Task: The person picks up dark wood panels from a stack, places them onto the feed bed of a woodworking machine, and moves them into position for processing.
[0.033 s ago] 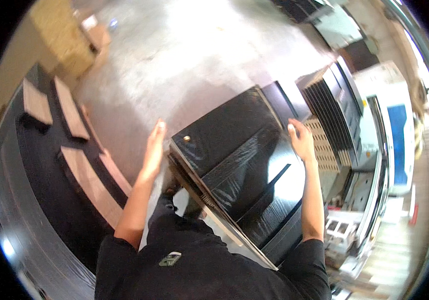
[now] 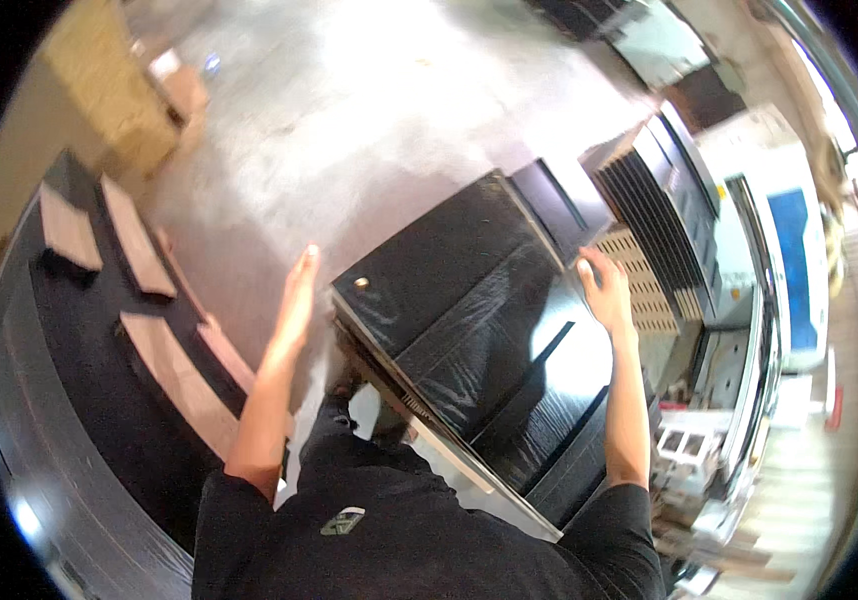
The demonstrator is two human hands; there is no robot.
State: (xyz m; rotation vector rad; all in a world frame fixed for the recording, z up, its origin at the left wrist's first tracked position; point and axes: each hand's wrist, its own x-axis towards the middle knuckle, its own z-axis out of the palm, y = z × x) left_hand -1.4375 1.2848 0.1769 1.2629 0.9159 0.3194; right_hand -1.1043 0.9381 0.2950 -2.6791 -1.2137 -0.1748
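- Pale grey concrete floor [image 2: 289,120] spreads beyond a glossy black rectangular panel [image 2: 439,270] lying near the view's middle.
- Left hand [image 2: 296,298]: open, fingers straight, just off the panel's left corner.
- Right hand [image 2: 606,290]: fingers parted, loosely bent; edge contact unclear.
- Pose barely changed; panel apparently ungripped.

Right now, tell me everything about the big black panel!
The big black panel lies slanting before the person, broad face up. It looks shiny, with wrinkled film, dark stripes and a gold-coloured spot near one corner. The left fingers stand apart from it; I can't tell whether the right fingers touch it.
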